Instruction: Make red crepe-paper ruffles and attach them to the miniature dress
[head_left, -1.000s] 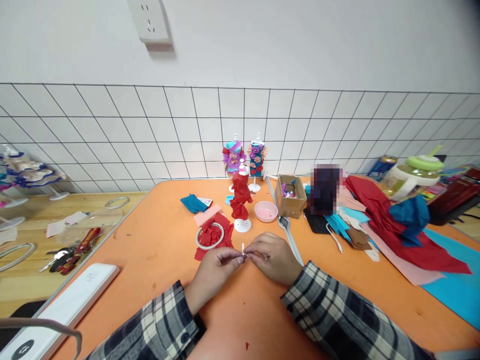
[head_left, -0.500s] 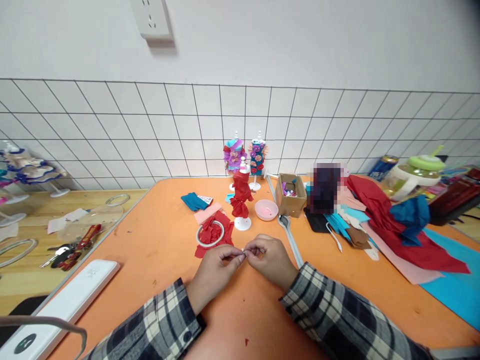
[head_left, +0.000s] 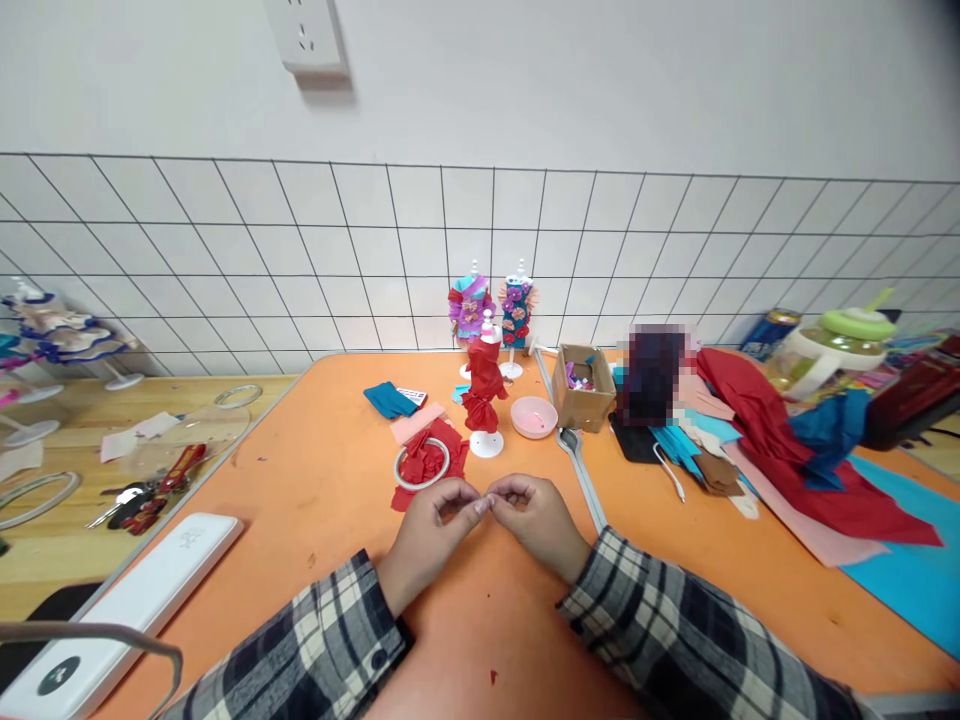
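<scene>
My left hand and my right hand meet fingertip to fingertip low over the orange table. Both are closed in a pinch on something tiny and pale that I cannot make out. Just behind them stands a small white mannequin dressed in red paper. To its left lies a white ring on red paper scraps. Plaid sleeves cover both of my forearms.
Two dressed mini mannequins stand at the grid wall. A pink dish, a cardboard box, a grey tool and piled coloured paper lie to the right. At the left are a white device and red-handled tools.
A small white piece stuck up between my fingertips a second ago; it is hidden inside the pinch. Both hands have drawn slightly closer together.
</scene>
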